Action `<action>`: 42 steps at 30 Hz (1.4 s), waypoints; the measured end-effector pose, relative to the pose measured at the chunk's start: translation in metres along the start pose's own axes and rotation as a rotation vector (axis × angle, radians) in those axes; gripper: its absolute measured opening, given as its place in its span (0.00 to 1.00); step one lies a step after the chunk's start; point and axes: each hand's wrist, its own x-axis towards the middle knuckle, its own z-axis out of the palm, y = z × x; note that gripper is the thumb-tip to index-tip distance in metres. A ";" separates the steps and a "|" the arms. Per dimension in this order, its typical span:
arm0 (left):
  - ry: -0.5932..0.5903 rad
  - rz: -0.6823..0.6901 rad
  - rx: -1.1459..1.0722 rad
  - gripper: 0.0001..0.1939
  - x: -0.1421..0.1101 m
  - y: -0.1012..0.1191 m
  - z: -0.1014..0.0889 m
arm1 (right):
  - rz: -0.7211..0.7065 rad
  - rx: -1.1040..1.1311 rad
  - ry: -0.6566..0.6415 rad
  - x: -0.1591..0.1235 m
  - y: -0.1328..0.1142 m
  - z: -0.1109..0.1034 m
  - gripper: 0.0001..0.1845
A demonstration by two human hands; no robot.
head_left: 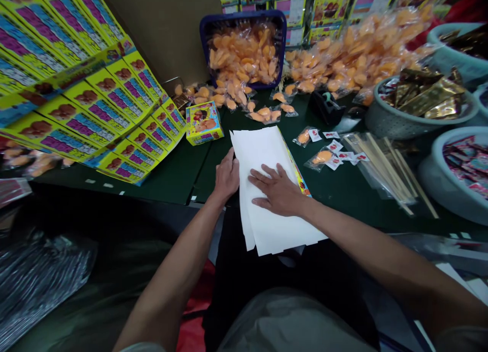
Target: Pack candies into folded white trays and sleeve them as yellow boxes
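A folded white cardboard sheet [263, 148] lies over the front edge of the dark green table, its near end overhanging my lap. A strip of yellow printed side peeks out along its right edge. My left hand [227, 174] is closed on the sheet's left edge, its fingertips partly hidden. My right hand [278, 190] presses flat on the white face with the fingers spread. Left of the sheet's far end stands a small yellow printed box [205, 123]. To the right lie bagged orange pieces [322, 157] and small white-and-red packets [335, 146].
Tall stacked yellow printed cartons [110, 103] lean at the left. Behind are a blue basket [205, 47] of bagged orange pieces, a loose heap [354, 52] of them and a black tape dispenser [326, 108]. Wooden sticks [385, 169] and grey-blue bowls [438, 174] of packets fill the right.
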 end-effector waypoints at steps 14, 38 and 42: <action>-0.307 0.058 0.405 0.41 0.039 0.030 0.022 | 0.030 -0.004 0.052 0.001 -0.002 0.001 0.44; -0.141 0.145 0.443 0.37 -0.049 0.040 0.036 | 0.171 0.241 0.377 0.000 0.011 0.007 0.17; -0.139 0.165 0.448 0.39 -0.081 0.049 0.038 | 0.208 0.294 0.403 -0.001 0.008 0.006 0.16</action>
